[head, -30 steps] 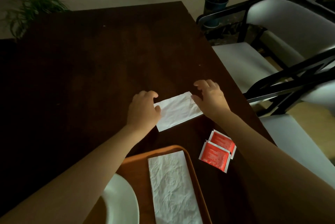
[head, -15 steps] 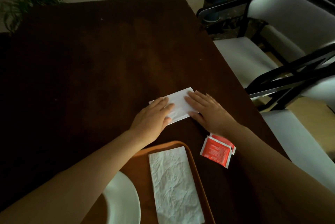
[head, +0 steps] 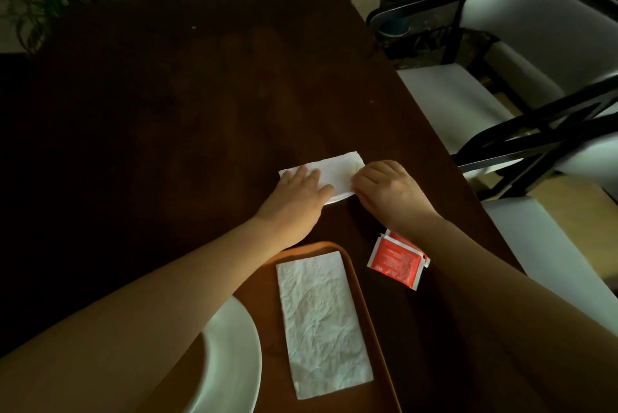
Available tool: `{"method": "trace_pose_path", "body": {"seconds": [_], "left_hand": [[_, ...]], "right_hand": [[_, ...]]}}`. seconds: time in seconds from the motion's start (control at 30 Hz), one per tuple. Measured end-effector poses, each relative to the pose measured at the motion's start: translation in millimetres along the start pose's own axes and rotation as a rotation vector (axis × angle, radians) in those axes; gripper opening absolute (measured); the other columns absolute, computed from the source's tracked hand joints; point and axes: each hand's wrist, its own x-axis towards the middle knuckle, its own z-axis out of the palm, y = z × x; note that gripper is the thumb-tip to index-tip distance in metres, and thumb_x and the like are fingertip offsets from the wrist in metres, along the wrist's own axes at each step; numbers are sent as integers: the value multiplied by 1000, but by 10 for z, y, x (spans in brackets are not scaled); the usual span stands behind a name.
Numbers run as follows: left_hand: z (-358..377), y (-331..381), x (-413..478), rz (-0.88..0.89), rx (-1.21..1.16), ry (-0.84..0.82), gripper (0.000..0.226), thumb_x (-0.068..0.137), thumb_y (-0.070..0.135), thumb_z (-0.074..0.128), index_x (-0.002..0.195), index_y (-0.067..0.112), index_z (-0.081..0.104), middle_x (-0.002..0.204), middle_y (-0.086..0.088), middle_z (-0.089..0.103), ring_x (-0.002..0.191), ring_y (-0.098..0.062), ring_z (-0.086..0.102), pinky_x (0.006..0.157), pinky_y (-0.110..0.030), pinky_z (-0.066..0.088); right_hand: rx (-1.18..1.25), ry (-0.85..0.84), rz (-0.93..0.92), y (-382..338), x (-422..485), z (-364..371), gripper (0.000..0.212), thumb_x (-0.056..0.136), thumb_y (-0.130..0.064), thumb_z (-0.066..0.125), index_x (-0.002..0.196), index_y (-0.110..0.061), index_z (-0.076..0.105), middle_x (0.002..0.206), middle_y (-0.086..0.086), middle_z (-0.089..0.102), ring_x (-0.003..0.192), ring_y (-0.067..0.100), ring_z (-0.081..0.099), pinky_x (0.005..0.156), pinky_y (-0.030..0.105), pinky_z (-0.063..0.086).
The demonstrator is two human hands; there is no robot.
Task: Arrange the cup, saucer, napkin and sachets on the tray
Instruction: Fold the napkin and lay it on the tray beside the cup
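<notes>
- While the left hand point(head: 296, 202) lies spread flat, pinning the folded napkin point(head: 334, 171) to the dark table point(head: 200, 95), the right hand point(head: 388, 190) pinches its right end, likely creasing a fold.
- Another napkin point(head: 322, 319) and the saucer point(head: 234, 362) sit on the tray point(head: 361, 295).
- Red sachets point(head: 398, 260) lie just right of it.
- Cup not visible.

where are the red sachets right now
In the head view the red paper sachets lie overlapped on the dark wooden table, just right of the orange tray and beside the right forearm, nearer the person than the right hand.
</notes>
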Motion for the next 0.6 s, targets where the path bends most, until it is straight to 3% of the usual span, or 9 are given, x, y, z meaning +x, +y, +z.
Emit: {"method": "trace_pose_path", "body": {"seconds": [0.07,0.13,0.17,0.23,0.33,0.4,0.47,0.53,0.6], "left_hand": [[-41,22,4,-3,-56,51,26,93,15,39,117,9,47,132,-17,47,128,-31,38,106,-42,35],[-126,52,-24,-64,-249,158,20,90,20,46,106,9,50,109,-10,58,106,-25,54,80,-29,45],[-189,70,-45,-120,-357,177,19,89,24,50,103,11,49,97,-5,58,91,-21,58,65,-23,41],[-319,126,-87,-180,-479,208,20,88,26,52,104,13,49,83,0,55,73,-18,58,50,-18,31],[-524,223,-196,-273,-589,298,17,90,20,51,101,8,57,78,-1,57,70,-18,58,53,-20,35],[-679,306,-314,-422,-773,340,14,88,19,52,95,9,59,74,4,56,66,-8,53,53,-19,35],[-809,410,-478,-575,-1011,314,11,87,21,54,89,11,59,76,4,58,71,-9,56,54,-21,42],[-875,534,-668,-708,-1295,270,10,86,19,56,88,12,62,89,-7,66,84,-22,63,70,-37,53],[-873,674,-870,-822,-1442,248,5,85,17,58,83,18,62,97,-12,68,91,-28,64,82,-46,53]], "right_hand": [[131,55,84,-21,23,-61,16,87,-12,52,97,-8,63,99,11,68,99,27,62,94,39,42],[361,123,185,-61,54,-209,12,88,-12,52,97,-9,60,96,9,67,92,23,62,85,33,46],[474,136,214,-83,75,-297,12,88,-12,51,97,-9,58,96,8,66,89,21,62,79,30,47],[591,121,204,-110,111,-466,11,90,-13,50,99,-10,57,95,7,64,86,19,60,72,30,49],[654,115,213,-105,139,-707,16,89,-19,54,104,-14,56,96,-3,61,83,10,57,67,15,46],[842,76,343,-88,97,-856,24,86,-30,60,107,-20,55,94,-11,59,79,1,58,58,8,47],[1035,-22,445,-102,15,-940,21,83,-33,62,101,-24,56,92,-14,61,76,-3,62,54,5,47],[1116,-96,487,-164,-78,-944,7,85,-27,60,92,-26,60,90,-12,65,72,-5,65,53,2,46],[1139,-128,513,-290,-156,-907,5,87,-22,59,85,-26,61,88,-8,68,68,-4,66,53,4,48]]}}
